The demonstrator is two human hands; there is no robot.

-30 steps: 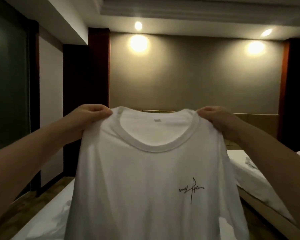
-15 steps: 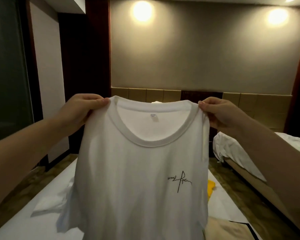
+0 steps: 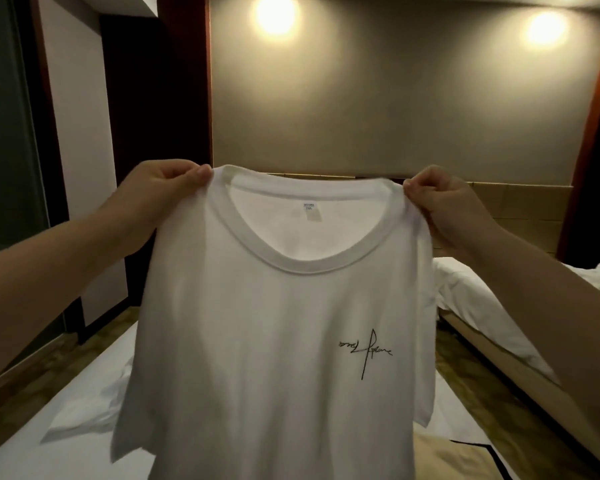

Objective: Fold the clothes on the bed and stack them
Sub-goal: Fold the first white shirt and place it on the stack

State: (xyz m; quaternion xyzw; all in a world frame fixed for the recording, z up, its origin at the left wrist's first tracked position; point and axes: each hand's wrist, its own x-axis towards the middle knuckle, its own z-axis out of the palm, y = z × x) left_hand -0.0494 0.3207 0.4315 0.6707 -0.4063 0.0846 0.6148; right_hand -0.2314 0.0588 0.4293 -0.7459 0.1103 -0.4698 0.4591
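Observation:
I hold a white T-shirt (image 3: 274, 341) up in the air in front of me, its front toward me, with a small black script logo on the chest at the right. My left hand (image 3: 160, 192) pinches the left shoulder by the collar. My right hand (image 3: 440, 199) pinches the right shoulder. The shirt hangs straight down over the white bed (image 3: 49, 452) and hides most of it. Another white cloth (image 3: 84, 417) lies crumpled on the bed at the lower left.
A beige cloth with a dark border (image 3: 458, 459) lies on the bed at the lower right. A second bed with rumpled white bedding (image 3: 482, 306) stands to the right across a narrow floor gap. A padded headboard (image 3: 520, 202) and wall are ahead.
The view tilted down then slightly back up. Both hands keep their grip on the shoulders, and the shirt hangs a little wider and flatter than before.

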